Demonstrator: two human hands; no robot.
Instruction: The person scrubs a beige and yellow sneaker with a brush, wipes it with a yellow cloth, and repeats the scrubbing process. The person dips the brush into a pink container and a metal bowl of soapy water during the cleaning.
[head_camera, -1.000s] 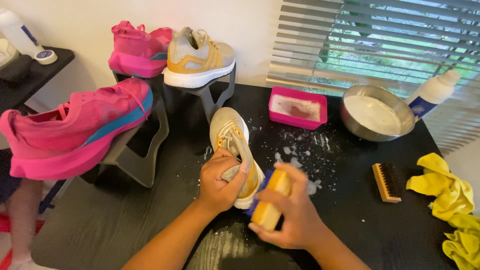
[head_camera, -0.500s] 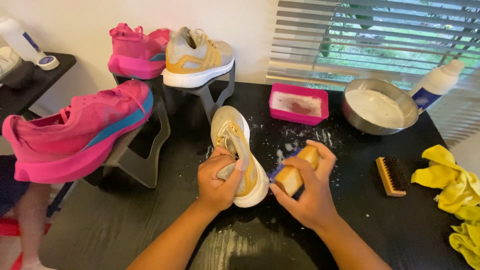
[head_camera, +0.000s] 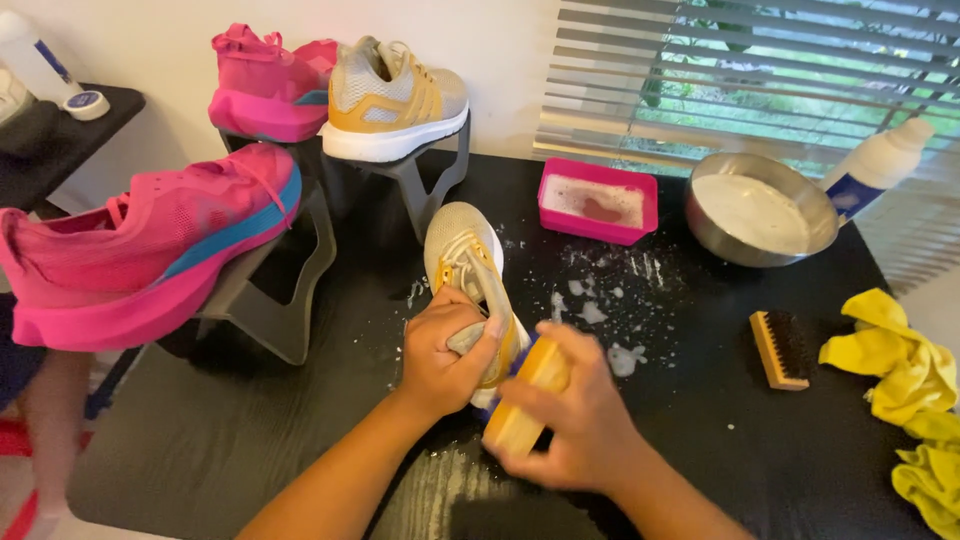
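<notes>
Left hand (head_camera: 440, 355) closed around the heel of a beige-and-yellow shoe (head_camera: 462, 255) lying near the centre of the black bench (head_camera: 250, 440). Right hand (head_camera: 580, 420) clenched on a wooden brush (head_camera: 525, 400) held against the shoe's near right side. Foam flecks (head_camera: 600, 310) lie to the right; a pink tray (head_camera: 598, 205) and a metal bowl (head_camera: 760, 210) stand farther back.

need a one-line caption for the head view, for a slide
Left hand grips a beige-and-yellow sneaker while the right hand holds a wooden brush against its side on a suds-flecked black table.
</notes>
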